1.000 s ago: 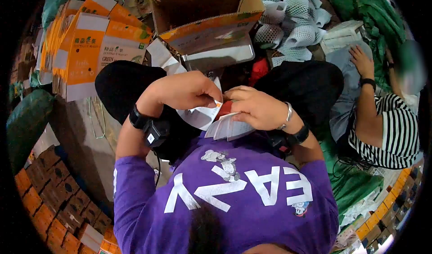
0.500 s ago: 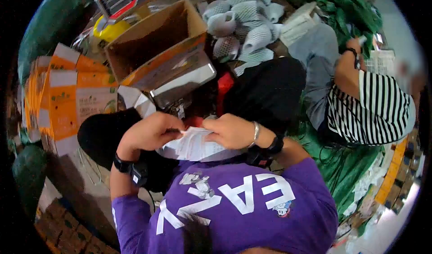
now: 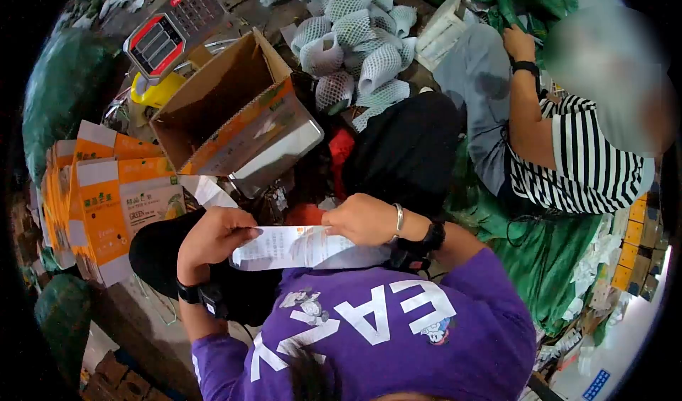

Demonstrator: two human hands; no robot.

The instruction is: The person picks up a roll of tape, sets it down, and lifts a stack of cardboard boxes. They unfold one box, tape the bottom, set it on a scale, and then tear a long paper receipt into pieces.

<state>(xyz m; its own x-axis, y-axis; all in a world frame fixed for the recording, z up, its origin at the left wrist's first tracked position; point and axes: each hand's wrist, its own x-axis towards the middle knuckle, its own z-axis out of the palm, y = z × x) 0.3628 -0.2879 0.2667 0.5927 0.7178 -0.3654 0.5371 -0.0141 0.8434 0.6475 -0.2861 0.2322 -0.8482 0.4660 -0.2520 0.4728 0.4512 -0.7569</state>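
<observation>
My left hand [image 3: 217,242] grips the left end of a white printed paper sheet [image 3: 290,247], with the fingers closed on its edge. On the other side my right hand [image 3: 361,218] pinches the sheet's upper edge. Stretched out between the two hands, the paper lies low over my lap, just in front of my purple shirt [image 3: 383,337]. Its small print is too blurred to read. Past the hands, an open cardboard box [image 3: 238,127] rests on a white-edged scale platform [image 3: 284,152].
Flattened orange cartons [image 3: 106,202] stand stacked at the left. White foam net sleeves [image 3: 355,28] are piled beyond the box, near a scale display [image 3: 156,46]. At the right sits another person in a striped shirt [image 3: 590,159], on green sheeting [image 3: 540,259].
The paper has gone from bunched and folded to spread out wide, as my left hand moved left and lower. My view has shifted, and the other person's arm has moved.
</observation>
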